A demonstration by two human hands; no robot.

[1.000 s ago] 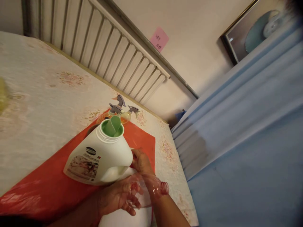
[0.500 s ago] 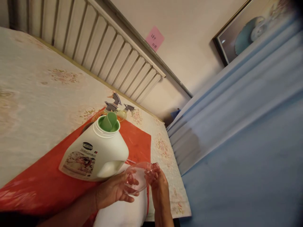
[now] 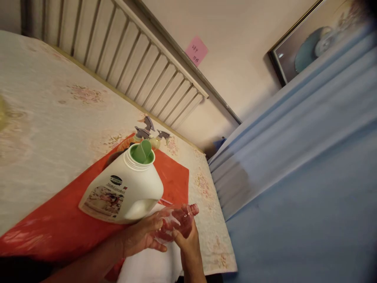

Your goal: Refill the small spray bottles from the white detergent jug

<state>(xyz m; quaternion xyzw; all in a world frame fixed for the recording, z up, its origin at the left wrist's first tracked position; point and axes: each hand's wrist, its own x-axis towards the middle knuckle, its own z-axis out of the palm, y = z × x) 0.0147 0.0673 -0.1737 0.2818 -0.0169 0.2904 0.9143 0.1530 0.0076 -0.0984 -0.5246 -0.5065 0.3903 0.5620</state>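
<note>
Both hands are together around a small clear plastic bottle with no cap (image 3: 176, 222), which lies almost on its side, its open threaded neck pointing to the right and a little up. The left hand (image 3: 144, 237) wraps the bottom part of the bottle, with the fingers (image 3: 160, 247) curled under it. The right hand (image 3: 186, 240) comes from below and closes on the neck part, the thumb lying along the bottle's lower side. So each hand is clamped on this one bottle (the hands nearly touch each other around it), and the bottle is in the air above the near right part of the bed, not resting on it.

Just beside the left hand, up and to the left, a big white plastic detergent jug with a printed label (image 3: 123, 192) lies tilted on a red plastic sheet (image 3: 59, 224). Its wide mouth is open and shows a green pouring spout (image 3: 143, 152) inside. Behind the jug, at the far corner of the red sheet, stand some small spray bottles with grey trigger heads (image 3: 147, 131); how many they are I cannot tell.

The red sheet is spread on a bed with a cream flower-pattern cover (image 3: 44, 118). At the far edge of the bed stands a pale slatted headboard (image 3: 132, 59), and on the wall above it sticks a pink paper note (image 3: 196, 50). A blue curtain (image 3: 294, 157) hangs along the right edge of the bed.
</note>
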